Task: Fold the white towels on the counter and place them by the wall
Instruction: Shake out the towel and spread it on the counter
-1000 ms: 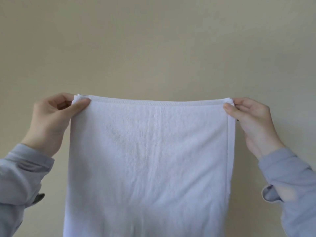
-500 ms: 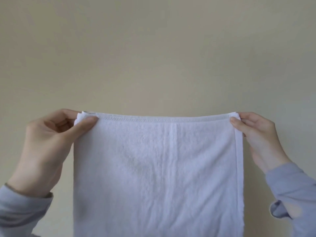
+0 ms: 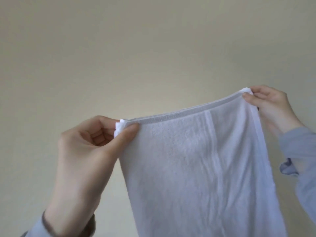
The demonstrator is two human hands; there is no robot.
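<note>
Shifted since a moment ago: top hem now slants, right hand [image 3: 271, 106] above left hand [image 3: 92, 151]. Item, white towel [image 3: 205, 168]: hangs below both hands, each upper corner pinched in my fingers [image 3: 127, 135]. Handling: level both corners and keep the hem taut before folding.

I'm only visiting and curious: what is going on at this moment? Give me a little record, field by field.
item: white towel, held up in the air and hanging down out of the bottom of the picture
top edge: stretched between both hands, tilted, higher on the right
left hand: pinches the top left corner between thumb and fingers
right hand: pinches the top right corner
clothing: grey sleeve on the right arm
backdrop: plain beige wall
</note>
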